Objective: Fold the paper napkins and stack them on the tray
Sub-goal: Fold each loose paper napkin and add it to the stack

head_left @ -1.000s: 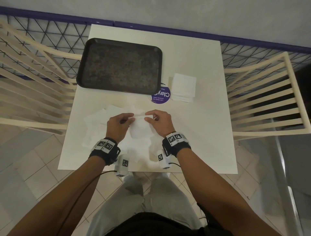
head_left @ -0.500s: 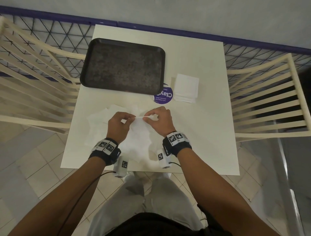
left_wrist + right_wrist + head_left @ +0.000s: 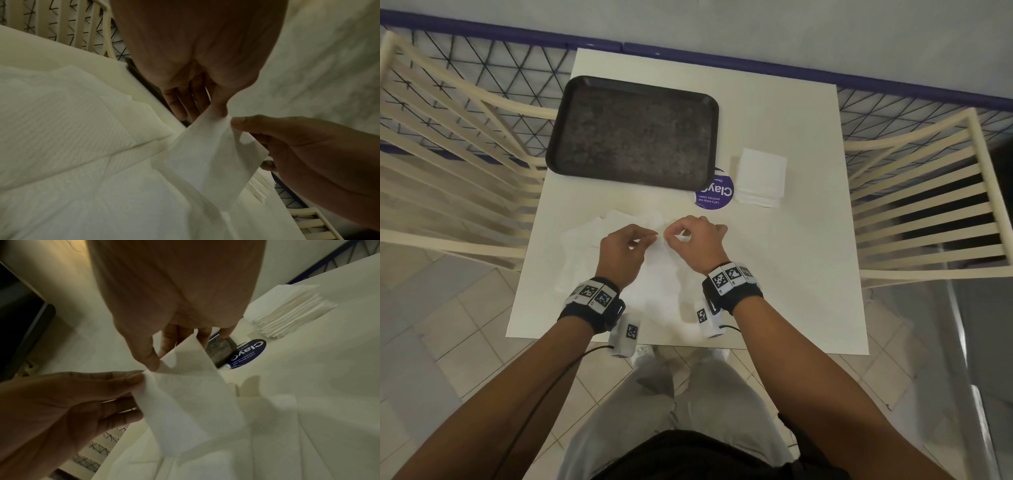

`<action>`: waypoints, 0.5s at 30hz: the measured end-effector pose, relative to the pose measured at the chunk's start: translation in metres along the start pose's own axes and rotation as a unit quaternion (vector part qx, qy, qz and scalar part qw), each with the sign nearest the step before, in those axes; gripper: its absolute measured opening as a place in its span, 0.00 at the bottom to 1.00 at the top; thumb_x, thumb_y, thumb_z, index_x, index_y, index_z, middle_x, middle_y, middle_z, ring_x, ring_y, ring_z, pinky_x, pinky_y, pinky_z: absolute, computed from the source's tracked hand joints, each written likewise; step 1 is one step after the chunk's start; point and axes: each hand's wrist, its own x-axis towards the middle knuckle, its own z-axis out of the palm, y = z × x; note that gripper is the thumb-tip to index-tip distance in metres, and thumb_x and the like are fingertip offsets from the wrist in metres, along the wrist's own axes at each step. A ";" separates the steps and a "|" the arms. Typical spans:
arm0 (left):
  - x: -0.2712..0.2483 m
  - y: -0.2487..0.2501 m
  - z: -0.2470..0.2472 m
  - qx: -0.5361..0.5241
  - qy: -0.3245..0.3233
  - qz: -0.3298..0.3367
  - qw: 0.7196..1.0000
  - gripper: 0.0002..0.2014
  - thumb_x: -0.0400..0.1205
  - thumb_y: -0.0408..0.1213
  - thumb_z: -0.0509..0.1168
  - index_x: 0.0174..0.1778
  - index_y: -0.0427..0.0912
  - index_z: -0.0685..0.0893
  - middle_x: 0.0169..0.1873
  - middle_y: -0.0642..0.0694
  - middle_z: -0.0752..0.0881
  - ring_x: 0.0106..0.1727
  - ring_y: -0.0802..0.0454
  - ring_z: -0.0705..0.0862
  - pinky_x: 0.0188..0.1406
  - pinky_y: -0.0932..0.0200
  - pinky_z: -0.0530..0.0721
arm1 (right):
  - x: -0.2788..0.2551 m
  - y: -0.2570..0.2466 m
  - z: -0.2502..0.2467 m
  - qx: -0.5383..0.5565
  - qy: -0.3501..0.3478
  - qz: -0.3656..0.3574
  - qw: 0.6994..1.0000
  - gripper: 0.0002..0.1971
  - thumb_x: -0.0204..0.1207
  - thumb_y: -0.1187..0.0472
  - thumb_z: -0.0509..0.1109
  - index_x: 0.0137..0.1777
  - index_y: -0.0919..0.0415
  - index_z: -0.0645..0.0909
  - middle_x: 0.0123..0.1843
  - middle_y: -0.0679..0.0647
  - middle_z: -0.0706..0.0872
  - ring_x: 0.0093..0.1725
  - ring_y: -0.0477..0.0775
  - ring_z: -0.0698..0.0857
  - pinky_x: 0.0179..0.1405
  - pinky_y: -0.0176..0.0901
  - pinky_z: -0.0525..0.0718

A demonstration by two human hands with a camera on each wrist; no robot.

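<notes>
I hold one white paper napkin (image 3: 661, 267) up by its far edge over the table; its lower part drapes toward me. My left hand (image 3: 652, 236) pinches that edge between thumb and fingertip, as the left wrist view shows (image 3: 218, 112). My right hand (image 3: 669, 236) pinches the same edge right beside it (image 3: 156, 366). Several unfolded napkins (image 3: 585, 240) lie spread on the table under and left of my hands. The dark tray (image 3: 633, 133) sits at the back left with nothing on it. A stack of folded napkins (image 3: 760, 178) lies to the right of the tray.
A round purple sticker (image 3: 717, 195) is on the white table (image 3: 791, 257), between tray and stack. Cream slatted chairs stand at the left (image 3: 448, 144) and at the right (image 3: 921, 212). A wire railing and a wall run behind the table.
My two hands have come closer together along the napkin's far edge and raised it off the table. The tray and stack have not moved.
</notes>
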 end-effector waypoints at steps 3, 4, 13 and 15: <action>0.000 -0.001 -0.004 -0.007 0.010 -0.007 1.000 0.02 0.86 0.36 0.71 0.50 0.44 0.90 0.45 0.56 0.91 0.48 0.63 0.87 0.47 0.82 0.76 | 0.000 0.010 -0.010 0.007 0.000 0.010 1.000 0.07 0.80 0.47 0.71 0.45 0.46 0.87 0.46 0.38 0.89 0.46 0.42 0.84 0.54 0.51 0.60; 0.000 -0.001 -0.005 -0.011 0.012 -0.013 1.000 0.02 0.86 0.35 0.71 0.50 0.44 0.89 0.45 0.56 0.90 0.48 0.63 0.87 0.47 0.82 0.77 | 0.001 0.014 -0.013 0.013 -0.004 0.019 1.000 0.07 0.80 0.48 0.71 0.45 0.46 0.87 0.45 0.39 0.89 0.46 0.43 0.84 0.53 0.50 0.60; -0.004 0.003 0.000 -0.032 0.016 -0.023 0.999 0.03 0.87 0.35 0.68 0.51 0.41 0.87 0.45 0.54 0.89 0.44 0.68 0.84 0.42 0.79 0.75 | 0.003 0.022 -0.016 0.171 0.033 0.058 0.983 0.01 0.75 0.62 0.79 0.43 0.58 0.91 0.35 0.44 0.89 0.33 0.35 0.83 0.42 0.24 0.78; -0.004 0.003 0.000 -0.034 0.020 -0.017 0.999 0.03 0.87 0.34 0.68 0.51 0.41 0.87 0.45 0.54 0.89 0.43 0.70 0.83 0.42 0.79 0.75 | 0.003 0.022 -0.017 0.181 0.033 0.053 0.981 0.01 0.75 0.63 0.78 0.43 0.60 0.91 0.36 0.47 0.89 0.33 0.35 0.83 0.39 0.21 0.77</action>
